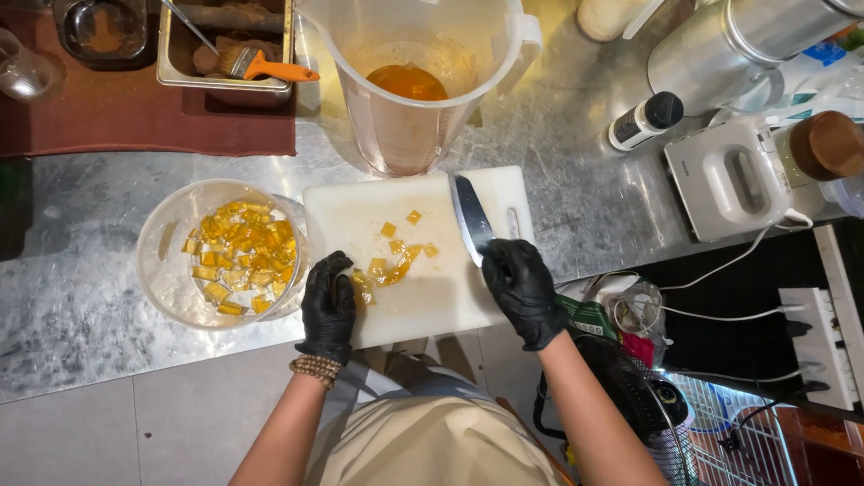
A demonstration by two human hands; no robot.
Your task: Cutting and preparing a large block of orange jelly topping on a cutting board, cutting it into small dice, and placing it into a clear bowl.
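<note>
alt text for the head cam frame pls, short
Seen from above, a person in black gloves works at a white cutting board: the right hand holds a knife, the left hand gathers amber cubes. A clear bowl of cubes sits left.

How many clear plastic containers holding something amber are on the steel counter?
2. A round tub of amber cubes sits left of the cutting board; a tall jug with amber liquid stands behind the board. None seems hidden.

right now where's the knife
In the head view the knife is in the right hand, its blade over the white cutting board, right of the amber cubes.
</note>
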